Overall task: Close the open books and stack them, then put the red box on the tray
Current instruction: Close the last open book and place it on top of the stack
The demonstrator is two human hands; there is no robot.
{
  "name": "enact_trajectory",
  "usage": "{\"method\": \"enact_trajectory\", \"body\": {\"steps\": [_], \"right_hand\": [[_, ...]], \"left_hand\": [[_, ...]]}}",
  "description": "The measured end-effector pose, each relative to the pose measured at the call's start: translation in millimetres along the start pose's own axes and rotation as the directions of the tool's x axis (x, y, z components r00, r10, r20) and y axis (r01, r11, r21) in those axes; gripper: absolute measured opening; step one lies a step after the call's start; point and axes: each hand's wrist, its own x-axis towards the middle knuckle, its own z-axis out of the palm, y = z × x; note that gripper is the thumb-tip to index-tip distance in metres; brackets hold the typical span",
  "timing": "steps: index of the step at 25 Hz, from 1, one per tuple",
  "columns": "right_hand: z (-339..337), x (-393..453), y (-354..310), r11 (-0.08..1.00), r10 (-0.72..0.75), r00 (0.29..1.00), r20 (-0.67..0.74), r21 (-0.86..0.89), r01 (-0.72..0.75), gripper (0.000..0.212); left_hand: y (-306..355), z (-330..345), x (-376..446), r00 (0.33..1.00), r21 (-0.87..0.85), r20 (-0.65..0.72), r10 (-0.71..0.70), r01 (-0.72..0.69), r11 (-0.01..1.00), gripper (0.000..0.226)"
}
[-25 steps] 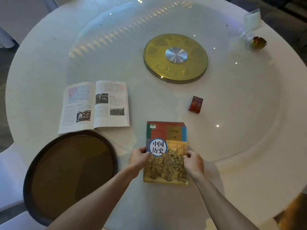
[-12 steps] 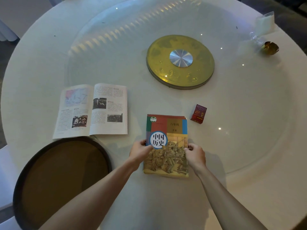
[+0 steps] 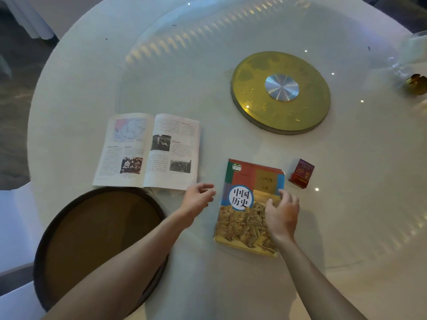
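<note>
The right hand (image 3: 282, 212) is laid with fingers loosely spread on the closed, colourfully covered history textbook (image 3: 245, 218), nothing being gripped. The left hand (image 3: 199, 197) is held empty, fingers half-curled, between that book and the open white-paged book (image 3: 147, 151). The small red cardboard box (image 3: 301, 173) is seen just beside the closed book (upper right), well apart from the round dark-rimmed brown tray (image 3: 97, 239) at the near left of the white round table (image 3: 346, 204).

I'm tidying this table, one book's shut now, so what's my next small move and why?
Probably reach the left hand to the open book and fold it shut. It lies spread flat just past that empty hand, while the closed book waits beside it to be stacked.
</note>
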Motion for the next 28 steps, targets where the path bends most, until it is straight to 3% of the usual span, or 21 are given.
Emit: {"method": "enact_trajectory", "body": {"steps": [3, 6, 11, 14, 17, 19, 22, 25, 28], "right_hand": [[25, -6, -59, 0.978, -0.197, 0.978, 0.063, 0.088, 0.191, 0.035], [55, -19, -112, 0.949, -0.31, 0.922, 0.231, 0.132, 0.286, 0.031], [113, -48, -181, 0.962, -0.267, 0.858, 0.439, 0.181, 0.206, 0.025], [143, -63, -202, 0.942, -0.334, 0.81, 0.481, 0.146, 0.302, 0.035], [165, -78, -211, 0.845, -0.486, 0.726, 0.487, 0.051, 0.532, 0.047], [177, -85, -215, 0.767, -0.545, 0.676, 0.496, -0.03, 0.641, 0.053], [189, -86, -213, 0.736, -0.52, 0.664, 0.537, -0.111, 0.667, 0.059], [193, -81, -208, 0.748, -0.482, 0.669, 0.566, -0.131, 0.651, 0.061], [190, -74, -202, 0.772, -0.446, 0.68, 0.581, -0.135, 0.622, 0.063]], "left_hand": [[16, -50, 7, 0.992, -0.049, -0.112, 0.062, -0.068, 0.996, 0.03], [25, -105, 11, 0.97, -0.068, -0.228, 0.084, -0.102, 0.992, 0.022], [13, -196, 15, 0.884, -0.019, -0.463, 0.063, -0.081, 0.997, 0.027], [-1, -234, 20, 0.837, 0.108, -0.542, 0.08, -0.025, 0.994, 0.041], [-13, -258, 28, 0.806, 0.257, -0.583, 0.104, 0.061, 0.964, 0.057], [-21, -270, 36, 0.821, 0.316, -0.563, 0.097, 0.105, 0.943, 0.063], [-30, -280, 45, 0.846, 0.205, -0.534, -0.004, 0.134, 0.97, 0.066], [-37, -287, 54, 0.829, 0.235, -0.557, -0.056, 0.222, 0.946, 0.073], [-37, -288, 60, 0.833, 0.167, -0.544, -0.102, 0.227, 0.96, 0.065]]}}
